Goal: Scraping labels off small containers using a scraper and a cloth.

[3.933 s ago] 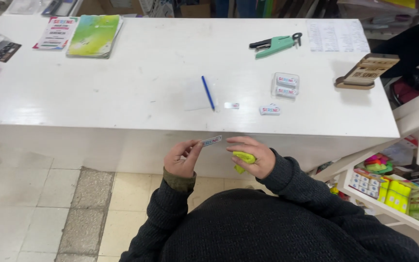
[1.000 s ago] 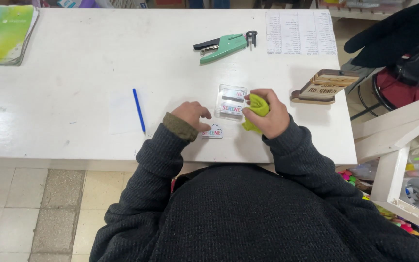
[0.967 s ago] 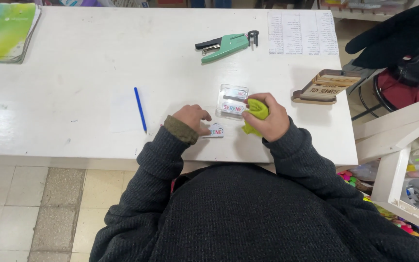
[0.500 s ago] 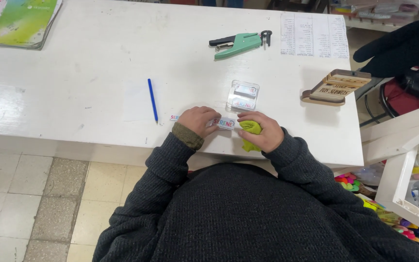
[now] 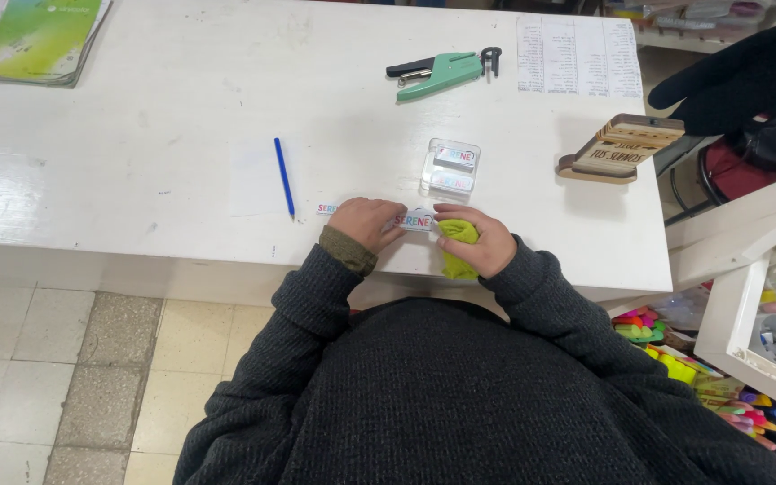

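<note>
Table (image 5: pixel 136 171) bearing, near its front edge, the left hand (image 5: pixel 365 222) and right hand (image 5: pixel 482 241), a small label (image 5: pixel 415 221) held between them; a cloth (image 5: pixel 457 247) is enclosed by the right hand. A pen (image 5: pixel 285 177) is placed left of the hands; a clear box (image 5: pixel 450 168) just behind them; a stapler (image 5: pixel 442 72) farther back; a booklet (image 5: pixel 42 40) at the far left corner; a wooden stand (image 5: pixel 621 148) to the right.

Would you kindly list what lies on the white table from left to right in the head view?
Green booklet → blue pen → left hand → small name tag → right hand holding a yellow-green cloth → wooden sign.
</note>
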